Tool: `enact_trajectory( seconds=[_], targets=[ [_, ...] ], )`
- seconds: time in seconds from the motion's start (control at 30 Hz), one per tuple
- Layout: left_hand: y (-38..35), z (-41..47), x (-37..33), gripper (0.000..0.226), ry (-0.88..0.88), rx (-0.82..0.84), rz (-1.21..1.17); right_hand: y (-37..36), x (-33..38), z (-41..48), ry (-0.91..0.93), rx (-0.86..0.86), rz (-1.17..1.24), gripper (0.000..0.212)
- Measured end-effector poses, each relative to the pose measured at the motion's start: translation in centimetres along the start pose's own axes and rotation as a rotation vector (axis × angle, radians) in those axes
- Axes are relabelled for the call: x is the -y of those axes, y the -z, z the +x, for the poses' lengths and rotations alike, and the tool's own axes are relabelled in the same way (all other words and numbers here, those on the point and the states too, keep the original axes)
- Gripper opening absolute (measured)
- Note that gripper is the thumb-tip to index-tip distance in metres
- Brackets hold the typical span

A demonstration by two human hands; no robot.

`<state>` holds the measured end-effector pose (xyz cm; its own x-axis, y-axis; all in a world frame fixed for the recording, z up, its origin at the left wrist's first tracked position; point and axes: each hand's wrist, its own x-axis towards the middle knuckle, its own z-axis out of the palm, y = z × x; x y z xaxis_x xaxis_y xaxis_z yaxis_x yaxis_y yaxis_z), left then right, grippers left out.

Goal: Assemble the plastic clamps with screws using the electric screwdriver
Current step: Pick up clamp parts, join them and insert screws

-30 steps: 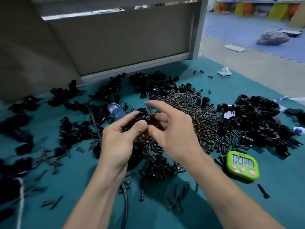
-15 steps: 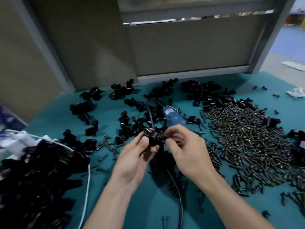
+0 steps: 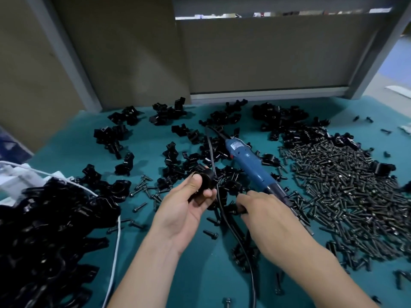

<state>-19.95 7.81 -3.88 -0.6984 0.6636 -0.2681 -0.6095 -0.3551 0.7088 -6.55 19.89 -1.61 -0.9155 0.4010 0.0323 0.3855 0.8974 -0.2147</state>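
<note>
On the teal counter [image 3: 146, 141] the electric screwdriver [image 3: 251, 167] lies angled away, just beyond the right hand [image 3: 266, 214], whose grip is unclear, while the left hand [image 3: 184, 210] holds a plastic clamp [image 3: 205, 181].

Hands: two, left hand [image 3: 186, 210] and right hand [image 3: 266, 216]
Electric screwdriver [image 3: 251, 167]: one
Clamps [image 3: 49, 230]: too many to count; heap near left, clusters far, one held clamp [image 3: 205, 181]
Screws [image 3: 344, 187]: too many to count; heap right
Cables: two, black cable [image 3: 233, 230], white cord [image 3: 116, 241]
</note>
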Motion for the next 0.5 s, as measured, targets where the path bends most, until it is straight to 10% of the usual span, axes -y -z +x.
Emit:
enact_trajectory(
  seconds=[0.5],
  targets=[
    [-0.7, -0.9, 2.2, 0.040, -0.433, 0.007, 0.817, -0.4, -2.5, 0.9, -0.165, -0.381, 1.283, 0.021]
  ],
)
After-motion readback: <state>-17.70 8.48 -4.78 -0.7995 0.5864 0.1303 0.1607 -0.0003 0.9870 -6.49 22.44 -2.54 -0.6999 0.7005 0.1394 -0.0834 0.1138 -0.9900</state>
